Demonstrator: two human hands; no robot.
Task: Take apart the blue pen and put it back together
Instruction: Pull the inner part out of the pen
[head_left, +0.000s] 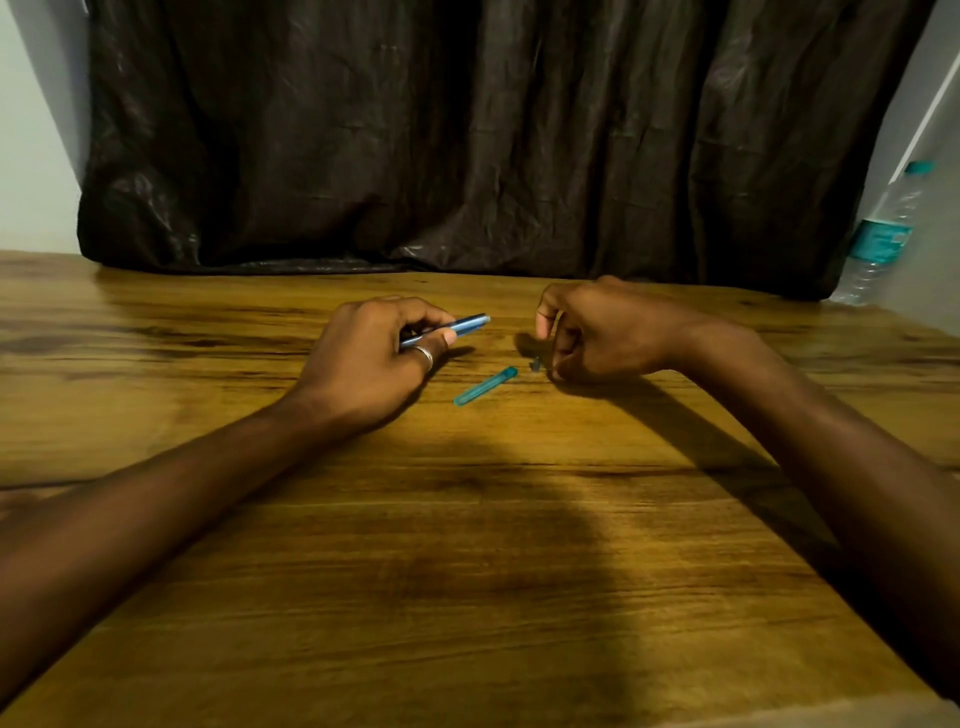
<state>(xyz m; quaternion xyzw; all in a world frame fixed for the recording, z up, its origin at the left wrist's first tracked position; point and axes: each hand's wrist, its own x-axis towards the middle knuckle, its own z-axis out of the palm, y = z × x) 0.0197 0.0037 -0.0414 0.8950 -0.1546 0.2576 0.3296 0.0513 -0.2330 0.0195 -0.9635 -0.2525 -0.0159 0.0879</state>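
Blue pen (445, 328) in pieces; barrel held, cap on the table.
Left hand (371, 358) pinches the light, stiff barrel mid-length; teal cap (485, 386) lies between the hands; right hand (597, 332) curls loosely beside a tiny dark part (534, 364), whether touching it I cannot tell; slick plastic probably wants a fingertip pinch.

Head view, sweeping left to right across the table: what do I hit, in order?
Left hand → pen barrel it holds → teal cap lying on the table → small dark piece → right hand → water bottle at the far right edge.
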